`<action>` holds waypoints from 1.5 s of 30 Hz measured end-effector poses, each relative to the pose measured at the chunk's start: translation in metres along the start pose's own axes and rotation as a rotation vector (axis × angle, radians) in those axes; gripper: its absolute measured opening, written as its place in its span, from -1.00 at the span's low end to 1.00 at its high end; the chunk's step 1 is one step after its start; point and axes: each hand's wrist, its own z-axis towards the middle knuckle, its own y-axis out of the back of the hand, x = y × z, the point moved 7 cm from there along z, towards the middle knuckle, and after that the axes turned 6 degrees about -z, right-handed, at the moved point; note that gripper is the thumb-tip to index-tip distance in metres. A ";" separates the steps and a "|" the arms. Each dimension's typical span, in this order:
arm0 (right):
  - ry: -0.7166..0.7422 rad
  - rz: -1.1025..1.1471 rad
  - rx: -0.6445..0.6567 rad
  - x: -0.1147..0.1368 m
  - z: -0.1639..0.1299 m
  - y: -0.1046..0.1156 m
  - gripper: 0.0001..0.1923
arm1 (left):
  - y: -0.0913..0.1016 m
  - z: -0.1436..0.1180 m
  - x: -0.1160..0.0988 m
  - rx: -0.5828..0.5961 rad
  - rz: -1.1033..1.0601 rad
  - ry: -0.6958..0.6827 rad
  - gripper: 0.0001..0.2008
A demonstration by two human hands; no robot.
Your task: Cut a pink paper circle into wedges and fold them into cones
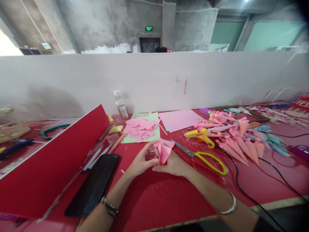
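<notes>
Head cam view: both hands meet mid-tabletop, left hand [142, 161] and right hand [172, 164] each pinched shut around a folded pink paper cone [163, 153], wide end up toward the far edge, tip down between the fingers. Yellow-handled scissors [205, 157] lie just right, blades pointing far-left. Green exit sign [149, 28] is too blurry to read.

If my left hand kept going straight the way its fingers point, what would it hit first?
Probably the pink folded paper that the left hand already touches, with the right hand just behind it. Depth is hard to judge here.
</notes>
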 end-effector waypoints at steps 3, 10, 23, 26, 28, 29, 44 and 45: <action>0.019 0.021 0.010 0.001 0.000 0.000 -0.54 | -0.001 0.000 -0.003 -0.020 0.056 -0.009 -0.47; 0.048 -0.135 -0.004 0.002 0.000 0.002 -0.47 | -0.003 -0.002 -0.001 -0.025 0.114 0.007 -0.38; 0.033 -0.033 -0.032 0.003 0.004 0.005 -0.81 | -0.002 -0.002 0.001 -0.033 0.084 0.005 -0.48; 0.001 0.010 -0.039 0.003 0.004 0.005 -0.84 | -0.001 -0.002 0.000 -0.055 0.091 0.002 -0.50; -0.014 0.032 -0.042 0.003 0.003 0.006 -0.85 | -0.001 -0.002 0.000 -0.052 0.086 0.001 -0.49; -0.018 0.038 -0.045 0.004 0.003 0.006 -0.84 | -0.002 -0.002 0.001 -0.040 0.085 0.003 -0.48; -0.047 0.178 -0.153 -0.008 0.004 0.012 -0.74 | -0.008 -0.003 -0.006 0.011 0.108 -0.012 -0.83; -0.044 0.200 -0.145 -0.008 0.005 0.011 -0.73 | -0.007 -0.003 -0.006 0.007 0.105 -0.011 -0.83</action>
